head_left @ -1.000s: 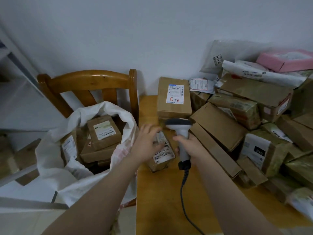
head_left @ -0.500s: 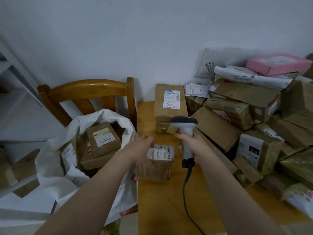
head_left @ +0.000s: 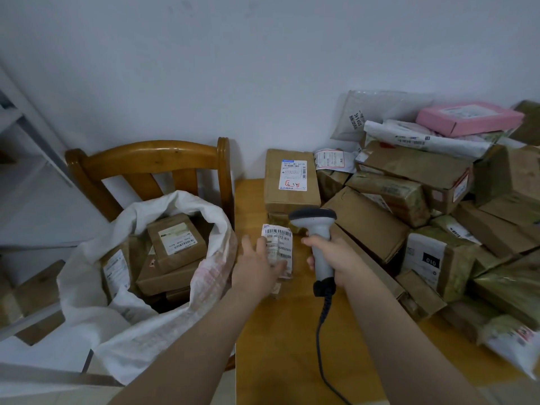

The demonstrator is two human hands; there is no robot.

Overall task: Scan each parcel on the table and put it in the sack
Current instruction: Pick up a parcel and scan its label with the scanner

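Turned label-up, small brown parcel [head_left: 279, 244] gripped in my left hand [head_left: 257, 273]; right hand [head_left: 342, 258] clutched grey scanner [head_left: 318, 226]; white sack [head_left: 204, 270] part-filled, cardboard heap [head_left: 380, 229] remained.

1 scanner [head_left: 317, 229], 1 sack [head_left: 140, 331], 1 chair [head_left: 152, 159]

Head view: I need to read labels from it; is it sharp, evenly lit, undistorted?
Head view: dim, even light, no glare; the label of the small parcel shows its barcode, small print smeared; the mailer at the lower right edge is blurred and stretched.
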